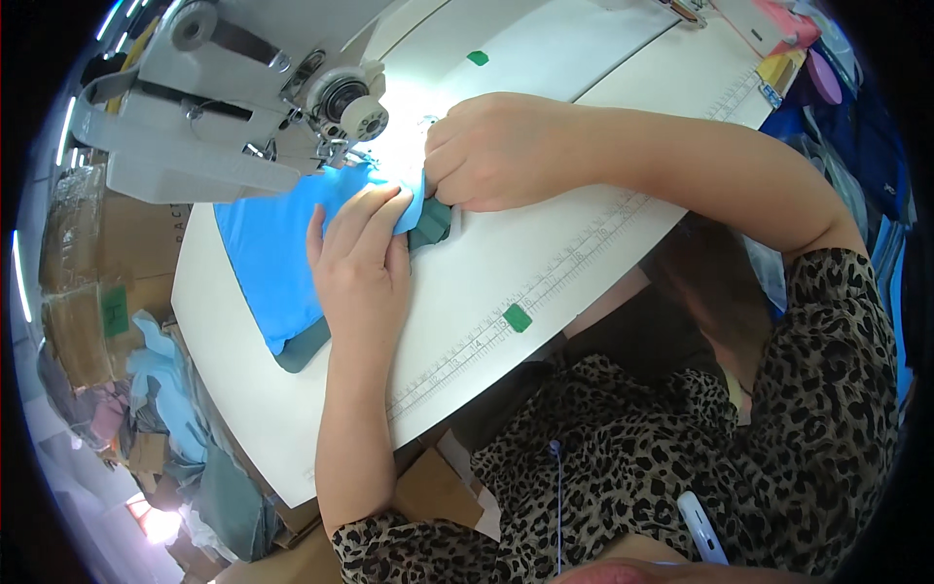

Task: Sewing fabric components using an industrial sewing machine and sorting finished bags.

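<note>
A blue piece of fabric [268, 248], backed by dark green-grey fabric [302, 350], lies on the white sewing table under the sewing machine's needle area [362, 156]. My left hand [362, 258] rests palm down on the blue fabric, fingers stretched out and a little apart, tips near its right edge. Close by on the right, my right hand [501, 151] is closed, its curled fingers pinching the fabric's edge beside the presser foot. A green-grey fold [430, 226] pokes out below those fingers. Bright lamp light washes out the stitching spot, and my right fingertips are partly hidden.
The machine head [224, 97] overhangs the upper left. A printed ruler strip [525, 297] and a green tape patch [517, 317] mark the white tabletop [263, 419]. Cardboard boxes [136, 243] and loose cloth [170, 380] crowd the left; a pink object [769, 24] sits far right.
</note>
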